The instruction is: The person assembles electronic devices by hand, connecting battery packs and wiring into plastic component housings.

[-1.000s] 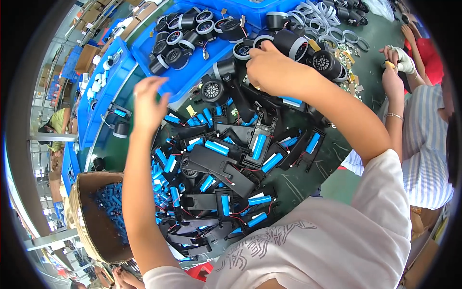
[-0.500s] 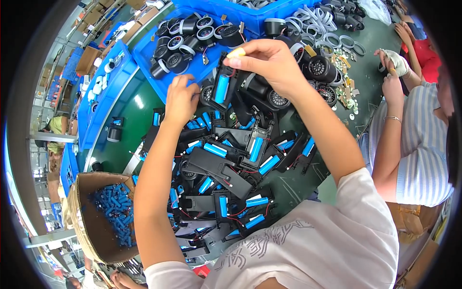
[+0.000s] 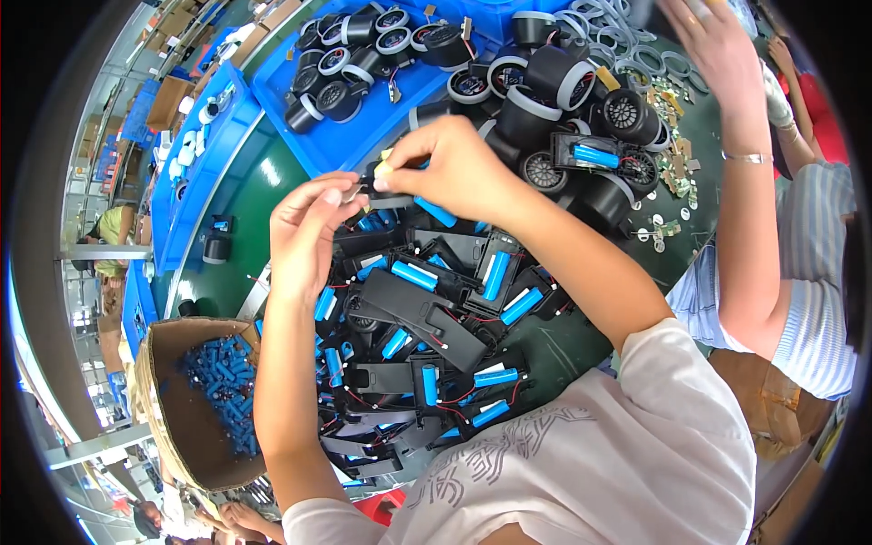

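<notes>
Over the heap, my right hand (image 3: 445,168) pinches a small black plastic casing (image 3: 391,198) between thumb and fingers. Yellow covering shows at its fingertip, and a bit of blue is visible behind the fingers. My left hand (image 3: 309,222) meets it from the left, thumb and fingers pressed together on a small pale piece at the casing's end; its kind is too small to make out. Beneath both hands lies a pile of black casings (image 3: 418,313), many with blue cylindrical batteries (image 3: 414,274) and thin red wires.
A blue tray (image 3: 304,136) holds black round speaker-like units. More such units (image 3: 554,77), grey rings (image 3: 649,59) and small circuit-board scraps (image 3: 672,163) lie to the right. A cardboard box (image 3: 168,409) of blue batteries stands left. A co-worker's arm (image 3: 749,182) reaches in at right.
My right hand has come down and left with the casing, turning it. My left hand has moved down and left and now grips at its end. The co-worker's arm has reached forward.
</notes>
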Demonstrator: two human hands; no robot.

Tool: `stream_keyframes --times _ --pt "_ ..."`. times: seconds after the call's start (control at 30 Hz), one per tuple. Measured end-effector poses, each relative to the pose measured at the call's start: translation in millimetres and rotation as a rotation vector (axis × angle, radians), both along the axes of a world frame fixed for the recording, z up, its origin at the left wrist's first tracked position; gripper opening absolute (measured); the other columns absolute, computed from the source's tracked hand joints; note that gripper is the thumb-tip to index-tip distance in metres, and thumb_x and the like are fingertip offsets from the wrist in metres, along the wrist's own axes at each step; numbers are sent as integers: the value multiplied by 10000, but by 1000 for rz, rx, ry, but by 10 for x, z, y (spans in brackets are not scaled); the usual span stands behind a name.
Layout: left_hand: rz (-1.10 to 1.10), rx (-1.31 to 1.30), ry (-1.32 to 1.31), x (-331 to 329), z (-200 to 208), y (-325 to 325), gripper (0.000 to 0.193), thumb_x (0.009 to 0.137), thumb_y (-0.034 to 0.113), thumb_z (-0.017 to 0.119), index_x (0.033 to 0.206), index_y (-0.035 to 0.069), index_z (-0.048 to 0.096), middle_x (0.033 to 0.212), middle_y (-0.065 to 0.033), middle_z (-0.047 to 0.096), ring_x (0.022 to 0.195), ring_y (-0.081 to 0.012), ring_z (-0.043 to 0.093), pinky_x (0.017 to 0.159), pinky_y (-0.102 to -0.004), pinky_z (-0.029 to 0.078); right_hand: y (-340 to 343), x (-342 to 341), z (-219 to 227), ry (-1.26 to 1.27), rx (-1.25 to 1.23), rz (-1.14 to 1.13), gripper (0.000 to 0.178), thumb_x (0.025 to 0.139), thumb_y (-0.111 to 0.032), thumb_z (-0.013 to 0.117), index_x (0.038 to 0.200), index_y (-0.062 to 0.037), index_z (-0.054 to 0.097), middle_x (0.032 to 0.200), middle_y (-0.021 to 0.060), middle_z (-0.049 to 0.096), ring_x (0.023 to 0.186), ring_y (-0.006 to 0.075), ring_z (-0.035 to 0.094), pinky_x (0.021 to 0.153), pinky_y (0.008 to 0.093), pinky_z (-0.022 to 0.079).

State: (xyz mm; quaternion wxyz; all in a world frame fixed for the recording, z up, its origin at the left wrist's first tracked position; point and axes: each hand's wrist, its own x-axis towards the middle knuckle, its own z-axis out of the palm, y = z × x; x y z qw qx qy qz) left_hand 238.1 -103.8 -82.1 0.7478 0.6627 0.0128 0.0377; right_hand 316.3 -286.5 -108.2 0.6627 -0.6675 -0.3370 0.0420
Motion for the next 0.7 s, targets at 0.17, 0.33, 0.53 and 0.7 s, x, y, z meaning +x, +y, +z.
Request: stream_keyframes --times 0.17,0.33,0.53,0.7 --pt "81 304 -98 -111 -26 -17 124 819 -12 584 937 -22 622 980 -107 584 888 -180 605 708 -254 532 85 -78 -22 -140 -47 32 91 722 -56 665 800 -10 675 725 99 642 667 168 596 600 268 471" --pt "151 410 -73 -142 -24 -126 109 836 17 580 937 -4 614 913 -76 601 805 -117 584 636 -228 531 158 -160 -64 -358 -54 -120 94 688 -20 634 778 -29 662 668 99 591 650 221 559 547 307 453" --pt "105 263 -134 -128 -71 -197 117 840 -12 562 954 -15 586 897 -78 602 838 -139 591 737 -269 524 169 -197 -60 -269 -36 -155 48 642 -107 625 646 -60 634 600 79 584 678 255 566 585 362 456" --pt "162 385 -229 -91 -88 -255 130 822 -57 565 951 -44 570 883 -92 599 833 -155 601 759 -276 515 231 -273 -48 -298 -26 -253 44 634 -71 596 607 -37 602 608 97 583 695 261 564 606 376 456"
